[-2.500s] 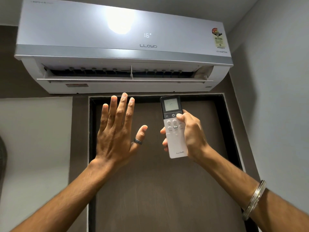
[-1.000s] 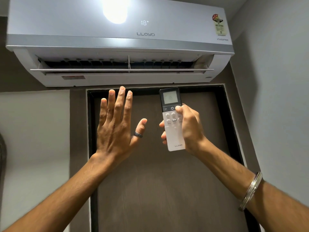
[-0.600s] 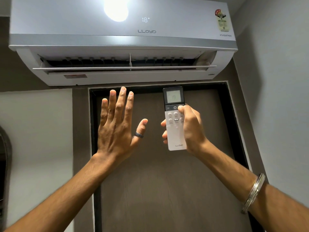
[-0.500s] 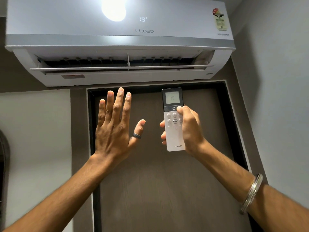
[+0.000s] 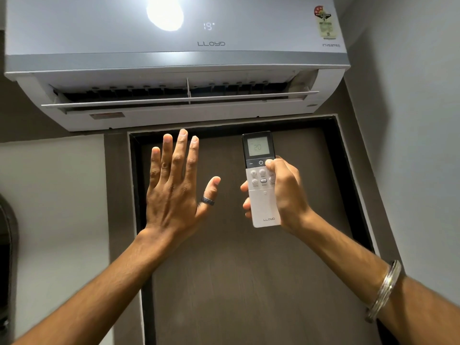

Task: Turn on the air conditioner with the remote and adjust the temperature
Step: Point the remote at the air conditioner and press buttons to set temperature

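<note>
A white wall air conditioner [image 5: 124, 46] hangs high above a door, its flap open and its front display reading 19. My right hand [image 5: 286, 192] grips a white remote [image 5: 262, 202] upright below the unit, thumb pressed on the button to the right of the power key. The remote's small screen reads 20. My left hand [image 5: 174, 190] is raised flat, fingers spread, palm toward the vent, holding nothing. It wears a dark ring on the thumb.
A dark brown door [image 5: 249, 282] in a black frame fills the space under the unit. A grey side wall [image 5: 410, 145] stands close on the right. A lamp's bright reflection [image 5: 164, 11] glares on the unit's front. A metal bangle [image 5: 383, 290] circles my right wrist.
The unit's display rose from 16 to 18 to 19, and the remote screen went from 19 to 20. Both hands have stayed almost still.
</note>
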